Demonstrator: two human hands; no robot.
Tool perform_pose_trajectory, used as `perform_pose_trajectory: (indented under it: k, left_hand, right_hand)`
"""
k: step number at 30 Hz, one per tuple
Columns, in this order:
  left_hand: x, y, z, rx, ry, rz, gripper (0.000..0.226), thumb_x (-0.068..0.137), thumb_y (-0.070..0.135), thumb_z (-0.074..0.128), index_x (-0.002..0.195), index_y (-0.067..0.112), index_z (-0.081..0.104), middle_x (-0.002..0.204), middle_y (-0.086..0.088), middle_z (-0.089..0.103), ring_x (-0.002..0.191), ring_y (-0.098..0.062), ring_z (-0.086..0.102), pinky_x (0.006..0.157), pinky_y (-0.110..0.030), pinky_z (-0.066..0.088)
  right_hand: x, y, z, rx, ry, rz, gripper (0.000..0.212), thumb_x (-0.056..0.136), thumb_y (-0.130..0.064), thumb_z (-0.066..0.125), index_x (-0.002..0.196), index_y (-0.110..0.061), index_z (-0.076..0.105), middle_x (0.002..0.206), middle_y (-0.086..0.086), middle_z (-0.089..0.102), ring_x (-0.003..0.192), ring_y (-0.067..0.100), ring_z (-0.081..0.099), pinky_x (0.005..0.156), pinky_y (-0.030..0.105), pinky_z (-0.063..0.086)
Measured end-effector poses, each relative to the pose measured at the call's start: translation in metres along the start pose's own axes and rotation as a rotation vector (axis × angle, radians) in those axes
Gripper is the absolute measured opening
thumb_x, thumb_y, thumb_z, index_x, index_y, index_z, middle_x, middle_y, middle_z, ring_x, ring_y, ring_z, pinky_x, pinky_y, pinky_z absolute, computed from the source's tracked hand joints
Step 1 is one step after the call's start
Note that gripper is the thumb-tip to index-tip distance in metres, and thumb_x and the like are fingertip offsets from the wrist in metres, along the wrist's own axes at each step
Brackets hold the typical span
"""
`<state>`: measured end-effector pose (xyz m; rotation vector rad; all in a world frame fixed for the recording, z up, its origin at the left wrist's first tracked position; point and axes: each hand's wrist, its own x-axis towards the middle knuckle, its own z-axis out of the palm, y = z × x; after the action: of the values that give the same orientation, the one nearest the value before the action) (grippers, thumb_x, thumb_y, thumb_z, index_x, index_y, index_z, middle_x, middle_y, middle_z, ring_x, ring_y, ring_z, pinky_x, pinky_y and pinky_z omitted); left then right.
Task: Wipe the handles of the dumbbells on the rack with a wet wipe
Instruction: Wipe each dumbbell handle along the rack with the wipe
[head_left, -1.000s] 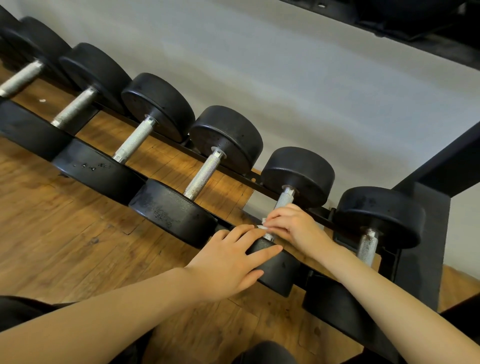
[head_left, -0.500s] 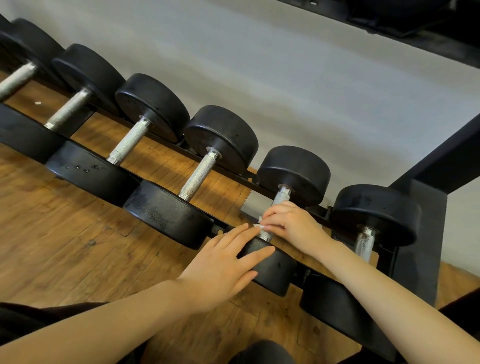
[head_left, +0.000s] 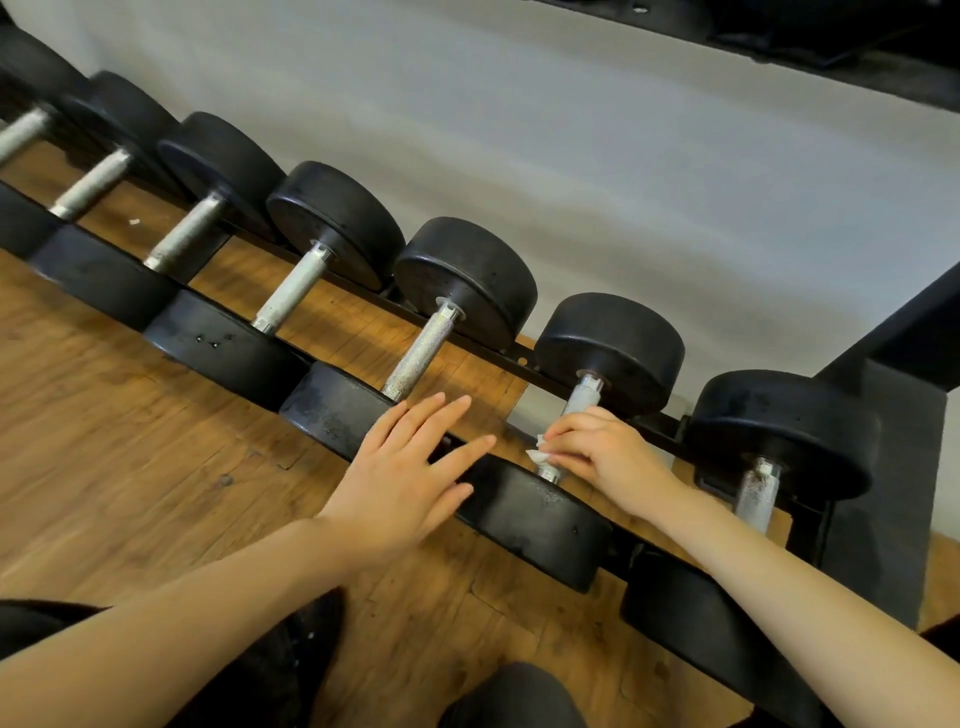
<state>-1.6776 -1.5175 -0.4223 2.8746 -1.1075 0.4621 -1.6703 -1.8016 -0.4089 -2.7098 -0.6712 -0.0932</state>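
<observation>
Right hand (head_left: 605, 457) clenched round the white wet wipe (head_left: 539, 455) on a knurled dumbbell handle (head_left: 577, 402) — second from the rack upright (head_left: 883, 467). Left hand (head_left: 402, 475) released, fingers spread — hovering beside that handle.

Head view, looking down on a dumbbell rack (head_left: 883, 467) against a pale wall, wooden floor (head_left: 130, 467) beneath. Black dumbbells lie in a row, knurled metal handles exposed. Right hand (head_left: 605, 457) is curled round the handle (head_left: 576, 402) of the second dumbbell from the right, pinching a white wet wipe (head_left: 537, 456) against it. Left hand (head_left: 410, 480), fingers straight and spread, rests over the near weight heads, between that dumbbell and its left neighbour (head_left: 421, 353). Contact there cannot be confirmed.
</observation>
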Motion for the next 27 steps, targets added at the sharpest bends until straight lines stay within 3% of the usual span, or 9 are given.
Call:
perform_pose_trajectory:
  k: [8,11,14,21,27]
  left_hand:
    - [-0.004,-0.022,0.003,0.040,-0.014,-0.330,0.050,0.102,0.051,0.029,0.145,0.030,0.045,0.156,-0.014,0.034,0.143,-0.039,0.030,0.112,-0.057,0.017]
    - [-0.001,-0.028,0.000,0.007,-0.028,-0.416,0.057,0.098,0.050,0.023,0.146,0.028,0.044,0.157,-0.014,0.032,0.145,-0.038,0.028,0.114,-0.056,0.016]
    - [-0.003,-0.028,0.004,0.021,0.005,-0.423,0.053,0.103,0.048,0.024,0.144,0.025,0.047,0.154,-0.015,0.038,0.143,-0.038,0.031,0.113,-0.056,0.021]
    - [-0.001,-0.024,0.008,0.020,0.026,-0.467,0.054,0.099,0.046,0.027,0.141,0.024,0.053,0.152,-0.012,0.042,0.143,-0.037,0.032,0.115,-0.056,0.022]
    - [-0.001,-0.024,0.013,0.038,0.071,-0.468,0.050,0.098,0.044,0.032,0.137,0.023,0.055,0.149,-0.012,0.045,0.142,-0.037,0.033,0.114,-0.056,0.023]
  right_hand:
    - [-0.007,-0.004,0.009,0.024,0.028,0.012,0.022,0.089,-0.023,0.064,0.110,-0.019,0.073,0.112,-0.006,0.064,0.110,0.005,0.049,0.090,0.009,0.033]
    - [-0.008,-0.001,0.009,0.021,-0.008,0.001,0.022,0.091,-0.023,0.063,0.111,-0.021,0.072,0.113,-0.007,0.059,0.107,-0.003,0.043,0.091,0.009,0.035]
    - [-0.010,0.002,0.007,0.052,-0.030,-0.002,0.022,0.090,-0.019,0.064,0.110,-0.021,0.072,0.110,-0.012,0.052,0.100,-0.011,0.043,0.085,0.003,0.034]
    - [-0.008,0.005,0.006,0.154,-0.010,0.035,0.021,0.090,-0.017,0.065,0.110,-0.019,0.071,0.104,-0.016,0.050,0.101,-0.010,0.047,0.083,0.002,0.038]
    - [0.001,0.010,-0.001,0.147,-0.092,-0.044,0.017,0.089,-0.022,0.066,0.105,-0.020,0.074,0.100,-0.016,0.054,0.095,-0.001,0.055,0.081,0.018,0.050]
